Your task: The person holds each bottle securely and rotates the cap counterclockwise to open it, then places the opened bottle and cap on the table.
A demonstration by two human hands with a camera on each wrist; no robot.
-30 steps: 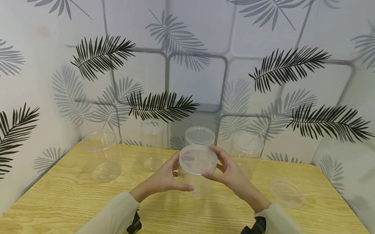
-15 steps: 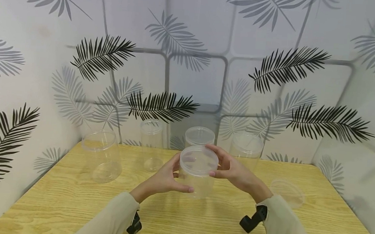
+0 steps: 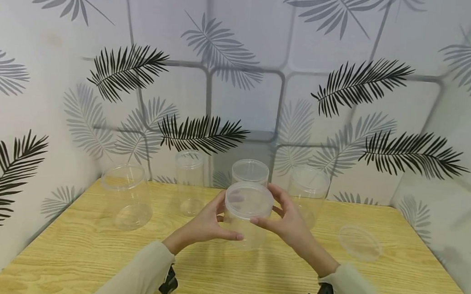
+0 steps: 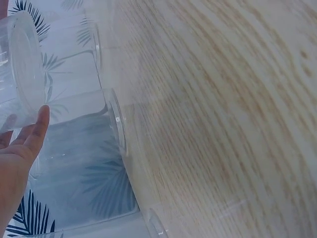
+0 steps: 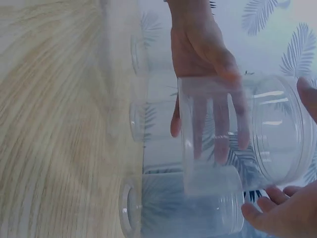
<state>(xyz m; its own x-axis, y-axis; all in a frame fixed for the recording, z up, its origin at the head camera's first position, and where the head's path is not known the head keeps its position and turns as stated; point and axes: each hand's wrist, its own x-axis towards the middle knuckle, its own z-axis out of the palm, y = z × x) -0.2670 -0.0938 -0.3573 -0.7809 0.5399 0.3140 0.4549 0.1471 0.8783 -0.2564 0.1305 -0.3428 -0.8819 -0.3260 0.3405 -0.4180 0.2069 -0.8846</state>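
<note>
A clear round plastic jar (image 3: 245, 235) is held up over the wooden table, upright. My left hand (image 3: 202, 226) grips its wall from the left, with the thumb on the near side; in the right wrist view the fingers show through the clear wall. On top of the jar sits a translucent lid (image 3: 250, 200). My right hand (image 3: 289, 220) holds the lid's rim from the right, the thumb in front and the fingers behind. The left wrist view catches the jar's base (image 4: 28, 69) and part of the left hand (image 4: 20, 153).
Several clear jars stand along the table's back: a wide one without a lid (image 3: 127, 198), a narrow lidded one (image 3: 189, 185), one behind the held jar (image 3: 251, 170), and another (image 3: 309, 188) at right. A loose clear lid (image 3: 360, 243) lies flat on the right.
My right hand has shifted around the lid's rim: its thumb moved right and the wrist rose, then both came back left and down. The left hand and jar have stayed nearly still.
</note>
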